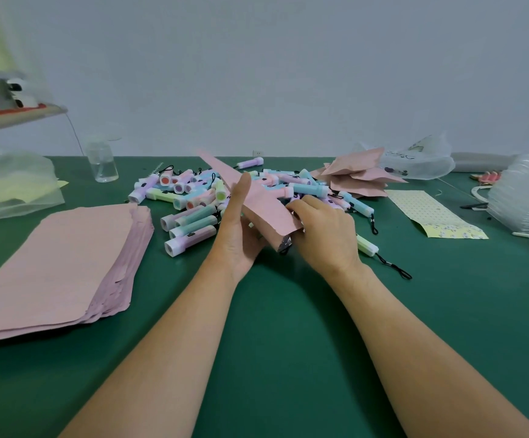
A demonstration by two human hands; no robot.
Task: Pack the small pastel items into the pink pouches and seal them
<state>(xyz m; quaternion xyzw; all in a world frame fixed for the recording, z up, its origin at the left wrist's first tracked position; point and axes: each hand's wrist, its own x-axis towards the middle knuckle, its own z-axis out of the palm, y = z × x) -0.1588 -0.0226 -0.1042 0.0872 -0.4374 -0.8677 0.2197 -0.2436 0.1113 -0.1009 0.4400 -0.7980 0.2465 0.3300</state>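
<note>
Left hand [238, 238] has its grip clamped on an open pink pouch [264, 207]; right hand [324, 235] at its mouth, grip unclear; few filled pouches [359, 178] done; pastel items [190, 192] and empty pouches [61, 263] mostly remain.

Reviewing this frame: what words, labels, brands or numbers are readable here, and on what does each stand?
No text is readable anywhere in this frame.
Dark print on the white plastic bag: too blurred to read.
Tiny marks on the yellow patterned sheet: too small to read.
The held pink pouch, the stack of pink pouches and the pastel items: no print visible.
</note>
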